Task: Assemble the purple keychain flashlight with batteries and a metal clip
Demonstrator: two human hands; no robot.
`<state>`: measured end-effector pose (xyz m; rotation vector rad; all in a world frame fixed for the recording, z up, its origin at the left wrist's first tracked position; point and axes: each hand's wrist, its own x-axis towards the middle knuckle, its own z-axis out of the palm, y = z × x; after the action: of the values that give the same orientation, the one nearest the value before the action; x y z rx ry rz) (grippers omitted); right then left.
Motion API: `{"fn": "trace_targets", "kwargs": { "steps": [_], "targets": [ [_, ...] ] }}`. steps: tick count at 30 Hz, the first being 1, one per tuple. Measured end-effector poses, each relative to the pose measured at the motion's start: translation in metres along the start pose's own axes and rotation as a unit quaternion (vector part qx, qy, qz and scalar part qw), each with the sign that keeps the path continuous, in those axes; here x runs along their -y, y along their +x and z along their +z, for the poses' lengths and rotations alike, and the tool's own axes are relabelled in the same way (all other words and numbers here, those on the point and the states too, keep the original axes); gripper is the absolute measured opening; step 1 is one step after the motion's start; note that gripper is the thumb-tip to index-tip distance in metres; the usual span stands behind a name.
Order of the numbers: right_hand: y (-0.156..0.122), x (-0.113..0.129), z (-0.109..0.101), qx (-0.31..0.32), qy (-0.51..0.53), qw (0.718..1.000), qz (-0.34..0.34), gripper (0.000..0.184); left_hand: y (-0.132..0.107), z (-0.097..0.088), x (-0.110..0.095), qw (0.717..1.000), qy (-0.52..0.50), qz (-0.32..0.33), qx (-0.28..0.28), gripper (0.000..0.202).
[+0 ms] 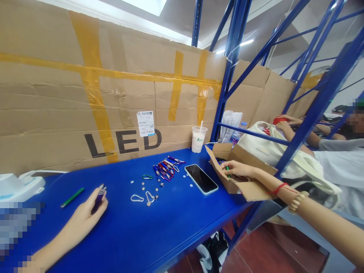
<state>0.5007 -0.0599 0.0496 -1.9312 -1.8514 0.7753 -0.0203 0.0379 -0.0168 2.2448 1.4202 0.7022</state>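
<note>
My left hand [92,206] is closed around a dark purple keychain flashlight [98,200], silver at its upper end. A green tube [72,198] lies on the blue table just left of that hand. My right hand [237,169] reaches into an open cardboard box [243,187], its fingers pinching a green flashlight [228,171]; other small items in the box are mostly hidden. Between my hands lies a group of red, purple and blue keychain flashlights [166,167] with clips. Near them are a green carabiner [147,177], silver carabiners [137,198] and several button cells [156,189].
A phone [201,179] lies beside the box, with a lidded drink cup [198,139] behind it. A white power strip [22,185] sits at the left. Blue rack posts [231,76] and a white bag [263,142] flank the right side, where another person [338,163] is at work.
</note>
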Motion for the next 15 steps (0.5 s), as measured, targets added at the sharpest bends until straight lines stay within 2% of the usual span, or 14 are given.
{"fn": "trace_targets", "kwargs": {
  "steps": [5, 9, 11, 13, 15],
  "targets": [
    [0.003, -0.006, -0.009, -0.032, 0.027, 0.999, 0.021, 0.050, 0.000, -0.001, -0.006, 1.000, -0.023, 0.003, -0.018, 0.028],
    [0.007, -0.013, -0.018, -0.058, 0.008, 0.997, 0.055, 0.040, -0.003, -0.006, -0.021, 0.994, -0.111, 0.006, -0.016, 0.024],
    [0.008, -0.014, -0.024, -0.066, -0.018, 0.995, 0.070, 0.035, -0.004, -0.007, -0.028, 0.981, -0.191, -0.013, -0.004, 0.019],
    [0.007, -0.014, -0.030, -0.085, -0.063, 0.991, 0.077, 0.034, -0.004, -0.008, -0.032, 0.979, -0.201, -0.026, 0.000, 0.014],
    [0.005, -0.013, -0.034, -0.130, -0.126, 0.981, 0.071, 0.034, -0.004, -0.008, -0.033, 0.974, -0.224, -0.028, 0.003, 0.014]
  ]
}}
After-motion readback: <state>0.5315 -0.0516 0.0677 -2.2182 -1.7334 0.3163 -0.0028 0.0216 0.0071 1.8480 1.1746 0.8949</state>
